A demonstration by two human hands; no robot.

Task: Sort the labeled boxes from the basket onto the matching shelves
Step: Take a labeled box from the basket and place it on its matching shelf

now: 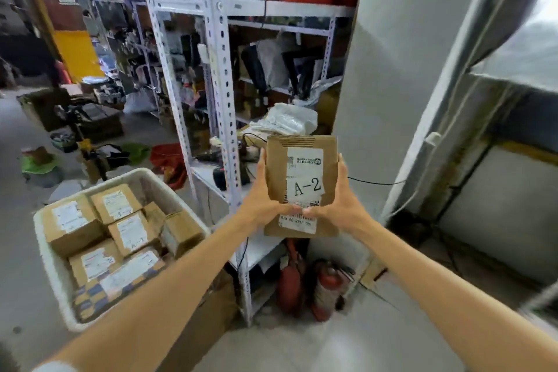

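Head view: we hold a brown box (pixel 302 184) marked A-2 upright between our hands. Our left hand (pixel 261 199) grips its nine o'clock edge, our right hand (pixel 342 205) its three o'clock edge, thumbs pressing the label. Toward eight o'clock sits the white basket (pixel 126 177) of boxes (pixel 129 232); at twelve o'clock, metal shelves (pixel 219 69).

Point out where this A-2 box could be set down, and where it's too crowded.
Bare patches: the low white shelf board under the A-2 box, between the rack post and the grey wall; and the floor before the fire extinguishers. Crowded: the basket, packed with boxes, and around the white bags behind the held box.
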